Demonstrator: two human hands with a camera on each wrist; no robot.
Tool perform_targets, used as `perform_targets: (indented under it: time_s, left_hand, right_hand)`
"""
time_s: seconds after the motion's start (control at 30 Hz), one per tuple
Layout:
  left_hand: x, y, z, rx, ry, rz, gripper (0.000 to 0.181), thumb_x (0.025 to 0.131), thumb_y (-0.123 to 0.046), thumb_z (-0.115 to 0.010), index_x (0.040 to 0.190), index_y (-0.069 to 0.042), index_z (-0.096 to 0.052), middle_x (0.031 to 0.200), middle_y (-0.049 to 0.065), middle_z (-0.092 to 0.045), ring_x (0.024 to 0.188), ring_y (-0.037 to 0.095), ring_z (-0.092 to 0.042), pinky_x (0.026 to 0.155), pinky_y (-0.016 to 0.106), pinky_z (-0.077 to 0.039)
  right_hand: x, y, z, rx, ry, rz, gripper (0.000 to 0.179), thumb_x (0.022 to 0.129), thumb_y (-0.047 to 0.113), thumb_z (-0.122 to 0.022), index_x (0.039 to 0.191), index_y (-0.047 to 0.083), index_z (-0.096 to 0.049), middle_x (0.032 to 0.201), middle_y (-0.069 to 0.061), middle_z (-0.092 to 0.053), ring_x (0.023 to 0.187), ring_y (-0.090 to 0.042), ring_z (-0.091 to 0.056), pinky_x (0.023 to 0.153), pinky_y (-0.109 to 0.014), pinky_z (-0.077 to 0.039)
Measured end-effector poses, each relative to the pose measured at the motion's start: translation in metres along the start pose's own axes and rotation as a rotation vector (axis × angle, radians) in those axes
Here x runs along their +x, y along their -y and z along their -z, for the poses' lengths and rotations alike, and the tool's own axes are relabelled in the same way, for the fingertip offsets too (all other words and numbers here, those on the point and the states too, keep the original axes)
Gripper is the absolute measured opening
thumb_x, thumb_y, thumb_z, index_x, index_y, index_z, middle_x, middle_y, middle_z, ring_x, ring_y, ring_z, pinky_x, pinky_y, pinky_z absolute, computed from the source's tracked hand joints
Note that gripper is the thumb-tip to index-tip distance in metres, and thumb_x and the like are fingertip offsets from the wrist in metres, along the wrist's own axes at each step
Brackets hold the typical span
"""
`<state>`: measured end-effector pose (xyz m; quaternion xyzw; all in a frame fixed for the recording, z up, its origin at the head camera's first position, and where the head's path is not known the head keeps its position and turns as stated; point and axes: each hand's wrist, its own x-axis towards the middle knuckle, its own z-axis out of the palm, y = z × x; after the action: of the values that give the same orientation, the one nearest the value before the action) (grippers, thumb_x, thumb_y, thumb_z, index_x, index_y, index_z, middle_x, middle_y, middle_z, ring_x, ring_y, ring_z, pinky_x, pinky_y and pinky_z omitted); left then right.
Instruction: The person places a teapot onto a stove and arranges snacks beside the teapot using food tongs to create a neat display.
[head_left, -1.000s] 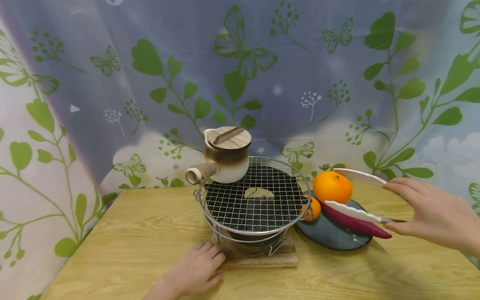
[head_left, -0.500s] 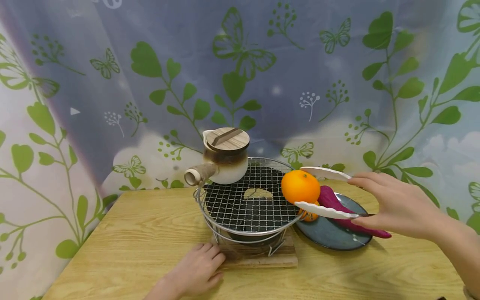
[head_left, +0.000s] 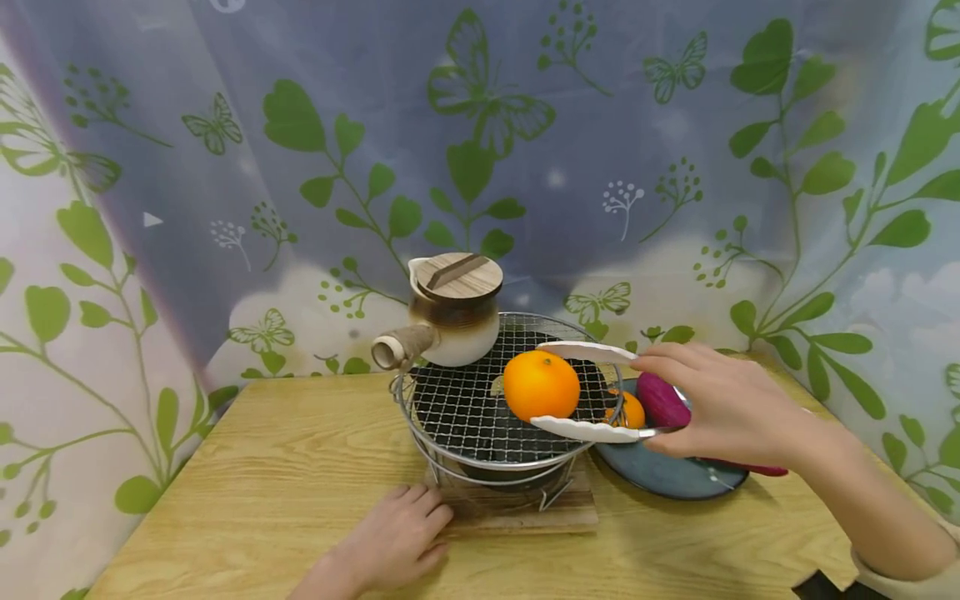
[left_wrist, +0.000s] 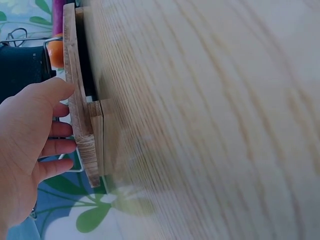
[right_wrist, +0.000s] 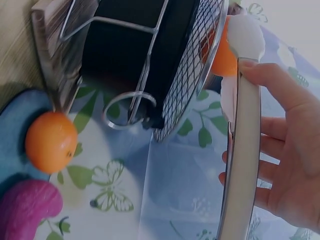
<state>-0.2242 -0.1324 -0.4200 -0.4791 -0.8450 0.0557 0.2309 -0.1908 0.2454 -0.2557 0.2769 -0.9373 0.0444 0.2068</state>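
In the head view my right hand (head_left: 720, 408) grips a pair of tongs (head_left: 585, 430) with white scalloped tips; in the right wrist view its thumb lies along the tongs' pale handle (right_wrist: 245, 150). Between the tips is a large orange (head_left: 540, 385), over the right half of the round wire grill rack (head_left: 465, 425). My left hand (head_left: 393, 533) rests at the left end of the wooden board (head_left: 525, 521) beneath the stove, thumb and fingertips touching its edge in the left wrist view.
A lidded clay pot (head_left: 457, 325) with a side handle stands at the rack's back left. Right of the stove, a dark plate (head_left: 652, 471) bears a smaller orange fruit (head_left: 628, 410) and a purple vegetable (head_left: 662, 400). A patterned cloth (head_left: 525, 167) hangs behind the table (head_left: 262, 467).
My right hand has carried the large orange in the tongs leftward, from above the plate to over the grill rack. The left hand has stayed in place.
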Motion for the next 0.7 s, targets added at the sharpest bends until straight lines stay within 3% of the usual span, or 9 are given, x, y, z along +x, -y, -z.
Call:
perform_targets:
  time_s: [0.37,0.5,0.7]
  left_hand:
    - [0.0,0.001,-0.002,0.014,-0.012,-0.007,0.025,0.079,-0.037,-0.065,0.088,-0.015,-0.056,0.087,0.0,-0.054,0.082,0.017,-0.052,0.071,0.033,-0.044]
    - [0.0,0.001,-0.002,0.014,-0.025,-0.011,0.025,0.079,-0.036,-0.065,0.088,-0.015,-0.056,0.087,0.0,-0.054,0.082,0.017,-0.052,0.071,0.033,-0.044]
    - [0.0,0.001,-0.004,0.019,-0.044,-0.015,0.026,0.078,-0.036,-0.066,0.087,-0.014,-0.055,0.086,0.0,-0.053,0.081,0.018,-0.051,0.071,0.033,-0.044]
  right_hand:
    - [0.026,0.016,-0.009,0.026,0.028,0.051,0.072,0.064,0.047,-0.076,0.125,0.013,-0.056,0.127,-0.002,-0.053,0.109,-0.024,-0.054,0.068,-0.038,-0.048]
    - [0.033,0.021,-0.009,0.025,0.036,0.059,0.072,0.066,0.047,-0.074,0.126,0.013,-0.054,0.128,-0.003,-0.052,0.109,-0.025,-0.053,0.064,-0.034,-0.047]
    - [0.039,0.027,-0.012,0.022,0.028,0.08,0.071,0.068,0.046,-0.073,0.127,0.012,-0.053,0.128,-0.004,-0.052,0.11,-0.027,-0.051,0.071,-0.042,-0.048]
